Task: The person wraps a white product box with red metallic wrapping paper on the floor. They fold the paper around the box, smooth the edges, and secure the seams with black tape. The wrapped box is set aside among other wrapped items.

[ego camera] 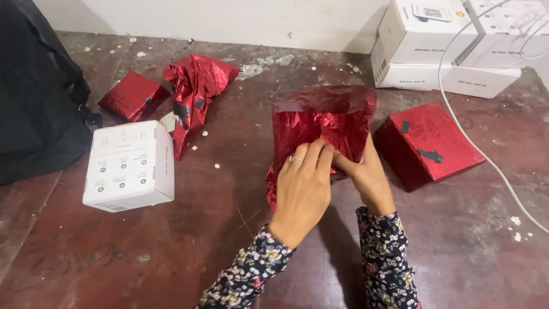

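While both hands press on it, the box in red foil wrap (323,123) sits mid-worktop (171,252), foil crinkled & partly loose at its near side. Left hand (303,183) lies flat, fingers together, on the foil's lower edge; right hand (366,174) pinches a foil fold just beside the left fingertips. Right of it, nearly touching: a finished red-wrapped box (429,143) w/ dark tape bits. Left side: plain white box (130,166), crumpled red foil (194,91), small red parcel (132,95), black bag (37,97). Back right: stacked white boxes (446,46) w/ a white cable (474,137).
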